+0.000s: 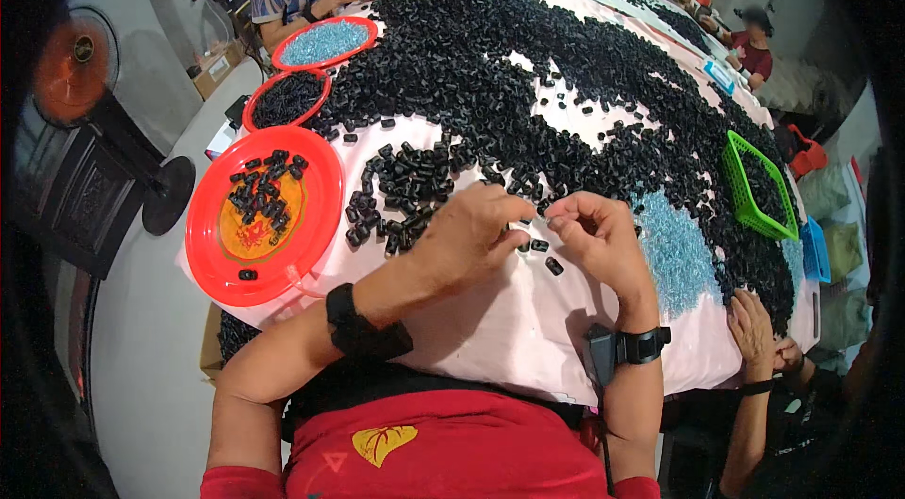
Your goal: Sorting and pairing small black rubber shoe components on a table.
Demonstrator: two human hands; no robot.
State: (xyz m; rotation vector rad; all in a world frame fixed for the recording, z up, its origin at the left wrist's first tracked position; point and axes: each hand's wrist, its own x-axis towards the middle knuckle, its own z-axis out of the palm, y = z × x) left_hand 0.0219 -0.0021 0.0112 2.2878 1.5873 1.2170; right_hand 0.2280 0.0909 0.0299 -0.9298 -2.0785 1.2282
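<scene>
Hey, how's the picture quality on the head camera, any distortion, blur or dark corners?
Head view: strong fisheye bend in the table edge; black vignette at the corners; even indoor light, soft shadows under the left hand and right hand; distant people are small and soft.

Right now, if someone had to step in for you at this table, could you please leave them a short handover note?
Left hand and right hand meet fingertip to fingertip over the pink table cover, pinching a small black part between them; too small to tell which hand grips it.
Big heap of black parts ahead, light blue pieces to the right.
Done: a few black parts lie in the red tray on the left.
Left: most of the heap.
</scene>
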